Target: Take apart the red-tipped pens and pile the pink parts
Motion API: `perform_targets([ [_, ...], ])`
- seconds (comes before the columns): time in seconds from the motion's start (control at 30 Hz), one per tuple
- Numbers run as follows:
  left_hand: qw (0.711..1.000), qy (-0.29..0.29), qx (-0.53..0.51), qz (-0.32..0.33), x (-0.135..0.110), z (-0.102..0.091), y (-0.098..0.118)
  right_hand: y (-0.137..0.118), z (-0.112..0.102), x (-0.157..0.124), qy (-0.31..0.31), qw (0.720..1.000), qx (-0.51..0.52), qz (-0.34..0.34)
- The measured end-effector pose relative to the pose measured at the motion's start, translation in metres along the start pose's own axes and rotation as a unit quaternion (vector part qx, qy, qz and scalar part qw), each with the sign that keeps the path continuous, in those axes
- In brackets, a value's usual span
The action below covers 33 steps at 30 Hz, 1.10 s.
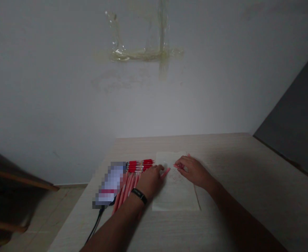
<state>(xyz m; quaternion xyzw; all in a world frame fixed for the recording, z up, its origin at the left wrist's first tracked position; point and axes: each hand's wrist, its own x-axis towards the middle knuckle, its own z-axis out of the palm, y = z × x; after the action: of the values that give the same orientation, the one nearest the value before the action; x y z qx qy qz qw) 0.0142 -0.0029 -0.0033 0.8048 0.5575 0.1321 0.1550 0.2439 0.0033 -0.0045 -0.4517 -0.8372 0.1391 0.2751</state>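
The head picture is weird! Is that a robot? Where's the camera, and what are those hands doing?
No robot here! These are a person's bare hands, and the camera sits on that person's head, looking forward and down.

On the table lies a pale sheet with faint marks. To its left are red pen-like sticks, pink pen-like sticks and a blurred-out screen.

The right hand pinches a slim pink thing, probably a pen, over the sheet. The left hand, with a dark wristband, is by another pink piece; I can't tell if it's gripped.
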Motion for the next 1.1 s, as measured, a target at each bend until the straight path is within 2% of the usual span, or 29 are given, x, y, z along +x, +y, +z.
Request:
perform_targets([
  [0.17,1.0,-0.009,-0.019,0.014,0.002,-0.005,-0.001,0.005,-0.003,0.002,0.016,1.0,-0.018,-0.001],
  [0.37,0.998,0.024,-0.051,0.015,0.002,-0.013,0.001,0.016,-0.011,0.003,0.043,0.997,-0.058,0.027],
  [0.6,0.998,0.03,-0.06,0.003,0.002,-0.014,0.002,0.018,-0.014,0.002,0.029,0.996,-0.078,0.031],
  [0.9,0.998,0.036,-0.047,0.023,0.001,-0.017,0.003,0.024,-0.013,0.001,0.034,0.997,-0.064,0.007],
  [1.1,0.997,0.033,-0.047,0.059,0.002,-0.016,0.001,0.022,-0.01,0.0,0.023,0.998,-0.047,-0.042],
])
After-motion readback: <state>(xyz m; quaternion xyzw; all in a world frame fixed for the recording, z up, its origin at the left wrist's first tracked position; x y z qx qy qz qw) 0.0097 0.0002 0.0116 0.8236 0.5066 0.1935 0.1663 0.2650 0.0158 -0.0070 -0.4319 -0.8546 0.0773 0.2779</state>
